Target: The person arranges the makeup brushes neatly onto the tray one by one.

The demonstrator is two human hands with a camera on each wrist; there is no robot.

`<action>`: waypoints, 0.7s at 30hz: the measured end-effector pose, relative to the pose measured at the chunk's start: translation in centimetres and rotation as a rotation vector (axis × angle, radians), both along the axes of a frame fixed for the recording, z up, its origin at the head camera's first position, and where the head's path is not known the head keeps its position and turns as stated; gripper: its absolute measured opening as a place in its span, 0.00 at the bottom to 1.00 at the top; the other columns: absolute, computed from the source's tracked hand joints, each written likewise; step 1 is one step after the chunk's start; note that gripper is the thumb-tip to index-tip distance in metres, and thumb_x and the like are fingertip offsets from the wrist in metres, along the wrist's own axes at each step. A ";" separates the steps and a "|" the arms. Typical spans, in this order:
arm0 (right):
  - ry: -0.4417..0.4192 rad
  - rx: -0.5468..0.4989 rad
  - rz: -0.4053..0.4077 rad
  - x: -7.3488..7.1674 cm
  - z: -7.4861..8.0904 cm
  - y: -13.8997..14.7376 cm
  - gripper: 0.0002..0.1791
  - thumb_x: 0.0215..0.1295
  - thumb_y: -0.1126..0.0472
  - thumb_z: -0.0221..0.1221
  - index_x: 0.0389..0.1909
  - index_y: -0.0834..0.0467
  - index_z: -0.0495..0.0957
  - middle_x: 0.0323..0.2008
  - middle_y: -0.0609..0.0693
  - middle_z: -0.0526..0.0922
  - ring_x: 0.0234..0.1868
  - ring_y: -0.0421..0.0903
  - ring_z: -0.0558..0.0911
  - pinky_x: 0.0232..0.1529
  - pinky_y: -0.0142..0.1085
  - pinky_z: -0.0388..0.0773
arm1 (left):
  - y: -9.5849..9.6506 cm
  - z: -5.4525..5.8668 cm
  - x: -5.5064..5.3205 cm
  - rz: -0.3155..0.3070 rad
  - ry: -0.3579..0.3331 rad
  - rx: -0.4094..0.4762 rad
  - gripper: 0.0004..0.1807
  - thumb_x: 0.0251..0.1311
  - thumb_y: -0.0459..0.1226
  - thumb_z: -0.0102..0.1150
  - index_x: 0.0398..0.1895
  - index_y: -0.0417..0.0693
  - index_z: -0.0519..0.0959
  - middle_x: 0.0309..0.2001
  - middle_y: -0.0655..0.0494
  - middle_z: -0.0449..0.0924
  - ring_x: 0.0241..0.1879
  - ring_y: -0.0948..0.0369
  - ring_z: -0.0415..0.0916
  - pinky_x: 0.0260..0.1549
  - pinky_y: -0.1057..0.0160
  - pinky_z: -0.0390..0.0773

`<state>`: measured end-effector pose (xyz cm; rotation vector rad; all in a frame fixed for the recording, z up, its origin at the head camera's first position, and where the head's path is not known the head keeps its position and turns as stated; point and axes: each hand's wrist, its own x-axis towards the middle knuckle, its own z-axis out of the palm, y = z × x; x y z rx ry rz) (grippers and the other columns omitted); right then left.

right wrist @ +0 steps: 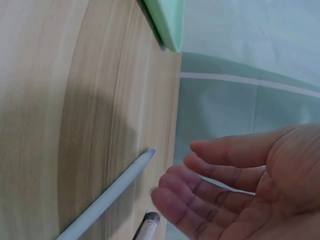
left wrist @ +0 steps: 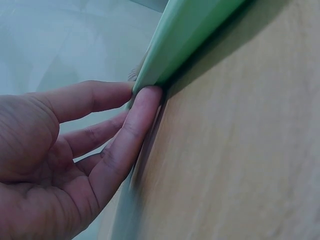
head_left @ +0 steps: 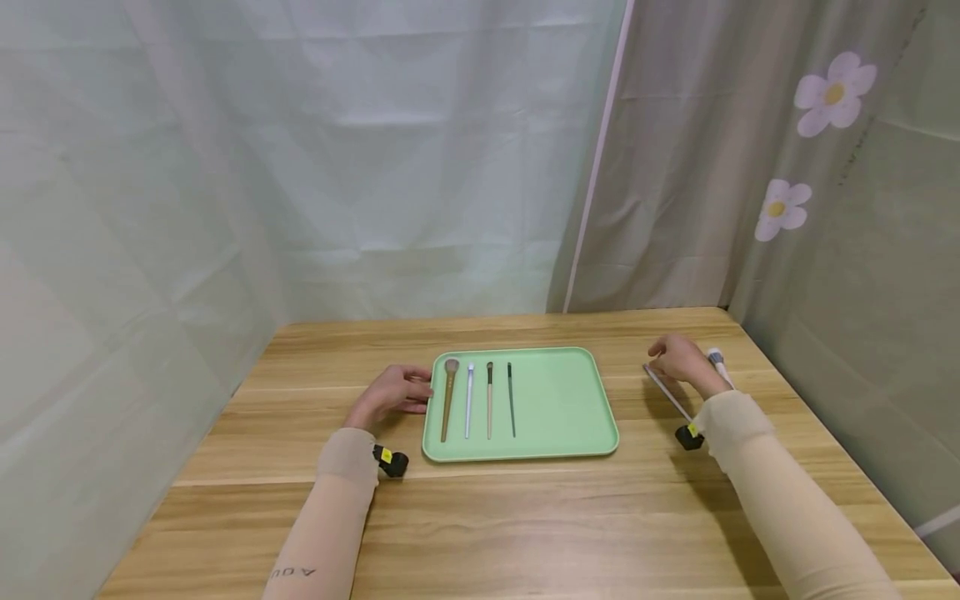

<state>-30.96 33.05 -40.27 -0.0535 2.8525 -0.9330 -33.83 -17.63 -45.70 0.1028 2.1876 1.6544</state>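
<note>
My left hand (head_left: 393,390) is at the left edge of a light green tray (head_left: 566,404), and the left wrist view shows its thumb and a finger pinching the tray's rim (left wrist: 165,55). Several makeup brushes lie side by side in the tray's left half: a large one with a golden-brown handle (head_left: 447,408), a pale lilac one (head_left: 469,404), a pinkish one (head_left: 490,408) and a thin dark one (head_left: 512,404). To the right, my right hand (head_left: 681,364) hovers with fingers loosely bent, holding nothing. Beneath it a slim pale rod (right wrist: 107,200) lies on the table.
A brush with white-and-blue bristles (head_left: 716,358) lies beyond my right wrist, near the right side of the wooden table (head_left: 495,525). In the right wrist view, a dark brush tip (right wrist: 151,217) shows beside the rod. Pale curtains (head_left: 420,167) hang behind and beside the table.
</note>
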 end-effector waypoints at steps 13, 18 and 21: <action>-0.047 0.182 -0.036 0.0 -1.0 1.0 0.16 0.61 0.67 0.62 0.47 0.74 0.81 0.45 0.70 0.83 0.41 0.58 0.81 0.40 0.44 0.80 | 0.3 -0.1 -0.1 0.010 0.002 0.004 0.28 0.69 0.25 0.60 0.70 0.25 0.67 0.53 0.35 0.80 0.39 0.57 0.85 0.42 0.58 0.88; -0.077 0.185 -0.045 -0.2 -1.7 1.2 0.11 0.61 0.67 0.59 0.41 0.70 0.81 0.36 0.62 0.81 0.34 0.54 0.79 0.31 0.38 0.77 | 0.4 0.1 -0.1 0.009 -0.001 -0.005 0.28 0.69 0.26 0.61 0.70 0.26 0.67 0.53 0.36 0.80 0.39 0.57 0.85 0.43 0.58 0.88; -0.091 0.161 -0.053 -0.3 -2.1 1.2 0.09 0.60 0.68 0.59 0.39 0.69 0.81 0.33 0.59 0.80 0.29 0.50 0.78 0.26 0.35 0.76 | 0.5 0.1 -0.1 0.007 -0.002 -0.007 0.28 0.69 0.26 0.61 0.70 0.26 0.67 0.53 0.36 0.80 0.39 0.57 0.85 0.43 0.57 0.88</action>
